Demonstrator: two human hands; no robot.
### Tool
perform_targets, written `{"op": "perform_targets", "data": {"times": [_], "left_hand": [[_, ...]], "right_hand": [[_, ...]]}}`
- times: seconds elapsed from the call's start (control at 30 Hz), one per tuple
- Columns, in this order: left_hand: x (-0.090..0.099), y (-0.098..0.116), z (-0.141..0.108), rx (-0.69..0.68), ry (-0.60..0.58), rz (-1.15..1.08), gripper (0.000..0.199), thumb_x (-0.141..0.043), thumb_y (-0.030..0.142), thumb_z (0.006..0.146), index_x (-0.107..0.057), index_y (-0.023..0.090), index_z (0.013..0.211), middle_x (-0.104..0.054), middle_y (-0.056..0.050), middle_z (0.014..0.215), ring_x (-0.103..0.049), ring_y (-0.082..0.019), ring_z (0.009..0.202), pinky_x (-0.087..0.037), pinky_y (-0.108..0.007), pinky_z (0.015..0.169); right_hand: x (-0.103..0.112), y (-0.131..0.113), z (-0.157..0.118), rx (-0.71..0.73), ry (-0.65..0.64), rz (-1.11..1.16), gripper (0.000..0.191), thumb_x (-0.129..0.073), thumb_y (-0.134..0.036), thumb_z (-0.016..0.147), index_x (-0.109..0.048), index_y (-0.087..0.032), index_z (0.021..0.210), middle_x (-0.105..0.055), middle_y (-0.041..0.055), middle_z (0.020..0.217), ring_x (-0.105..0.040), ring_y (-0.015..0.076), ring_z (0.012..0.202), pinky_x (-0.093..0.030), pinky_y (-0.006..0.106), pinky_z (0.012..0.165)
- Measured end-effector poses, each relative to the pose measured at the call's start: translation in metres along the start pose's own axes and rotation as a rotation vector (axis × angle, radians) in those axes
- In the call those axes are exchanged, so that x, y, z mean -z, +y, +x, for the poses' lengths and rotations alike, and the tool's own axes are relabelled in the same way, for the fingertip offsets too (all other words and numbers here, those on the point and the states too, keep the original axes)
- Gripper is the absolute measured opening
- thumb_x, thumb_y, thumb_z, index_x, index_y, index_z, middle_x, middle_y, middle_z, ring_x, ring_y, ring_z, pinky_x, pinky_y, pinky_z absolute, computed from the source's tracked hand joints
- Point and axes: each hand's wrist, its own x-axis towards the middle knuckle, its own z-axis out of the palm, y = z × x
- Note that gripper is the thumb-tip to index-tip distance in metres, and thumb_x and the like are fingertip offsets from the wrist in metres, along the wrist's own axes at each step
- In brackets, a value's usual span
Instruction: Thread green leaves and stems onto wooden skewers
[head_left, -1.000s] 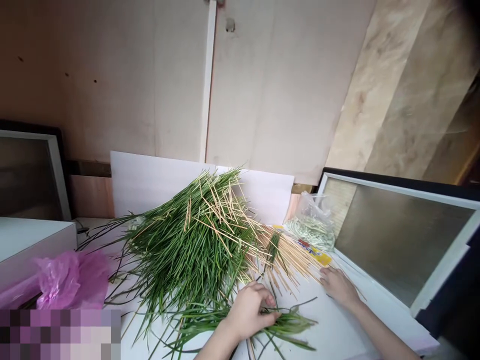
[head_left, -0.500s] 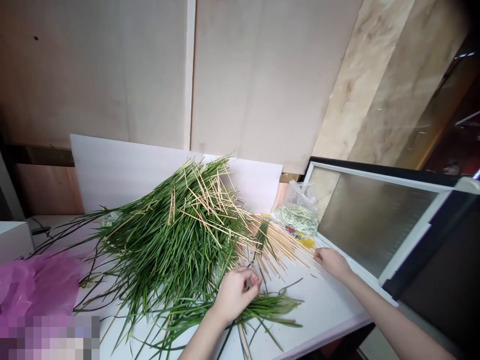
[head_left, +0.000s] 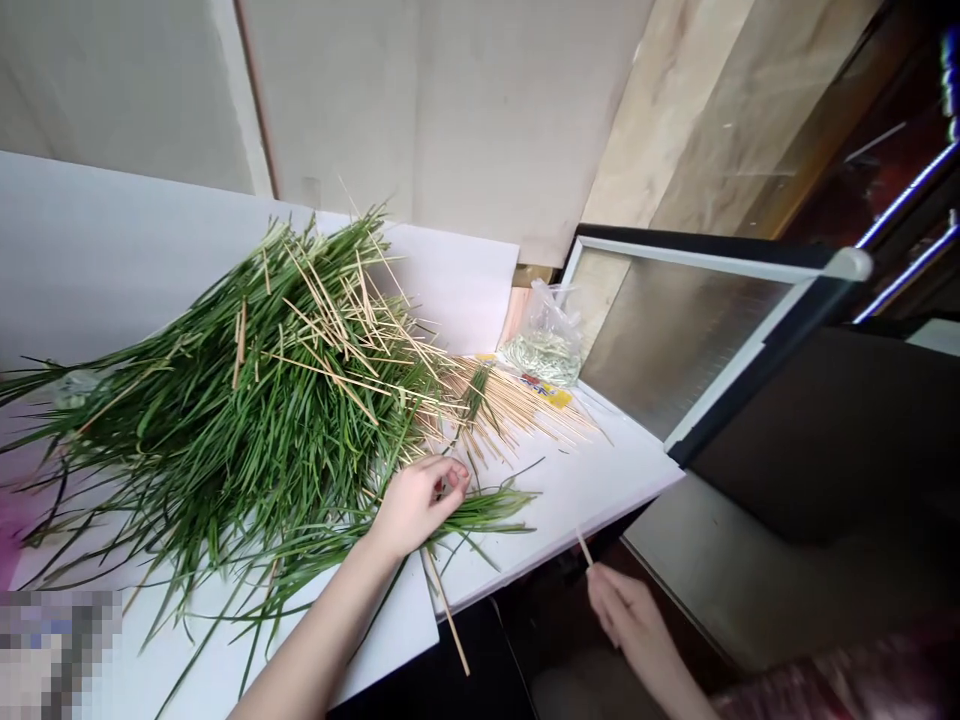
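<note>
Clock reference: 12 o'clock lies toward the wall panels, as an onlooker behind the person would read it; directions are taken from the left hand.

Left hand (head_left: 416, 505): rests on the loose bunch of green blades (head_left: 487, 510), fingers curled and fingertips drawn together. Whether they clench blades is hidden from view.

Right hand (head_left: 626, 620): below the table edge at 4 o'clock, well apart from the left hand. Fingers grasp one bamboo skewer (head_left: 583, 547), its tip angled toward 11 o'clock.

Loose bunch axis: runs from about 9 to 3 o'clock, tips at 3, passing beneath the left hand and lying on the white tabletop (head_left: 570, 525).

Nearer hand: left; the right hand, with its skewer, lies farther from the bunch.

Main heap: the heap of long green blades (head_left: 225, 400) sits at 10 o'clock, touching the bunch and strewn with cut sticks.

Stick supply: a bundle of bamboo sticks (head_left: 510, 415) lies at 1 o'clock, beside a yellow printed packet (head_left: 544, 392).

Overhang: a stray stick (head_left: 446, 605) juts past the table edge at 6 o'clock.

Background: a clear plastic bag (head_left: 544, 345) holds pale green pieces, beside a framed glass panel (head_left: 675, 330).
</note>
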Motion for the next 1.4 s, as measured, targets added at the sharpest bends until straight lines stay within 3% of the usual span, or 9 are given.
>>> {"op": "perform_targets", "data": {"times": [0.1, 0.23, 0.37, 0.57, 0.77, 0.87, 1.07, 1.2, 1.4], "left_hand": [[-0.001, 0.012, 0.007, 0.001, -0.057, -0.021, 0.014, -0.056, 0.026, 0.092, -0.069, 0.021, 0.093, -0.072, -0.001, 0.087, -0.064, -0.018, 0.077, -0.045, -0.027, 0.070], [-0.015, 0.027, 0.019, -0.067, -0.331, 0.071, 0.012, -0.065, 0.022, 0.087, -0.073, 0.025, 0.096, -0.074, 0.002, 0.087, -0.065, -0.017, 0.075, -0.043, -0.026, 0.068], [-0.037, 0.032, 0.023, -0.149, -0.467, 0.261, 0.016, -0.071, 0.020, 0.082, -0.075, 0.026, 0.095, -0.073, -0.001, 0.090, -0.068, -0.021, 0.081, -0.042, -0.028, 0.067], [-0.053, 0.022, 0.020, -0.210, -0.480, 0.307, 0.011, -0.073, 0.023, 0.081, -0.074, 0.025, 0.092, -0.070, -0.002, 0.088, -0.067, -0.022, 0.086, -0.042, -0.029, 0.067], [-0.048, 0.011, 0.020, -0.171, -0.436, 0.204, 0.008, -0.065, 0.023, 0.090, -0.072, 0.023, 0.086, -0.069, -0.001, 0.085, -0.065, -0.019, 0.087, -0.044, -0.028, 0.074], [-0.045, 0.009, 0.021, -0.161, -0.416, 0.232, 0.013, -0.061, 0.026, 0.095, -0.072, 0.023, 0.089, -0.070, -0.002, 0.086, -0.064, -0.020, 0.087, -0.045, -0.029, 0.074], [-0.046, 0.010, 0.019, -0.220, -0.387, 0.295, 0.015, -0.061, 0.021, 0.094, -0.073, 0.025, 0.102, -0.070, -0.003, 0.093, -0.063, -0.021, 0.091, -0.046, -0.031, 0.077], [-0.049, 0.012, 0.018, -0.253, -0.395, 0.377, 0.014, -0.062, 0.018, 0.092, -0.072, 0.025, 0.099, -0.068, -0.003, 0.093, -0.062, -0.022, 0.090, -0.047, -0.032, 0.075], [-0.053, 0.016, 0.020, -0.205, -0.357, 0.378, 0.012, -0.067, 0.012, 0.083, -0.069, 0.022, 0.090, -0.067, -0.003, 0.094, -0.060, -0.022, 0.092, -0.047, -0.034, 0.079]], "right_hand": [[-0.034, 0.003, -0.022, 0.026, 0.015, 0.241, 0.053, -0.040, -0.053, 0.105, -0.056, -0.020, 0.067, -0.038, -0.0050, 0.055, -0.034, 0.0096, 0.042, -0.026, 0.025, 0.044], [-0.045, 0.005, -0.017, 0.004, 0.093, 0.417, 0.038, -0.046, -0.048, 0.105, -0.069, -0.019, 0.098, -0.030, -0.0089, 0.054, -0.025, 0.0089, 0.040, -0.020, 0.023, 0.041], [-0.045, 0.005, 0.003, 0.057, 0.187, 0.404, 0.040, -0.047, -0.044, 0.105, -0.068, -0.018, 0.083, -0.039, -0.0053, 0.061, -0.034, 0.0092, 0.044, -0.026, 0.023, 0.043], [-0.059, 0.004, 0.013, 0.131, 0.217, 0.357, 0.050, -0.040, -0.038, 0.107, -0.055, -0.019, 0.064, -0.047, -0.0019, 0.063, -0.042, 0.0115, 0.052, -0.033, 0.025, 0.052], [-0.066, 0.010, -0.001, 0.161, 0.194, 0.314, 0.039, -0.046, -0.030, 0.106, -0.059, -0.020, 0.070, -0.052, -0.0010, 0.065, -0.051, 0.0141, 0.059, -0.038, 0.025, 0.057], [-0.066, 0.012, -0.002, 0.186, 0.195, 0.299, 0.039, -0.045, -0.026, 0.105, -0.052, -0.020, 0.067, -0.049, -0.0011, 0.066, -0.051, 0.0141, 0.059, -0.039, 0.025, 0.057], [-0.066, 0.012, 0.000, 0.210, 0.234, 0.274, 0.038, -0.046, -0.020, 0.105, -0.048, -0.021, 0.067, -0.047, -0.0019, 0.065, -0.049, 0.0130, 0.057, -0.038, 0.025, 0.055], [-0.064, 0.009, -0.001, 0.208, 0.250, 0.270, 0.038, -0.046, -0.020, 0.104, -0.049, -0.021, 0.066, -0.047, -0.0021, 0.064, -0.049, 0.0125, 0.056, -0.038, 0.024, 0.054], [-0.064, 0.006, -0.004, 0.186, 0.189, 0.266, 0.023, -0.046, -0.021, 0.104, -0.066, -0.022, 0.093, -0.063, -0.0001, 0.074, -0.057, 0.0132, 0.060, -0.045, 0.024, 0.060]]}}
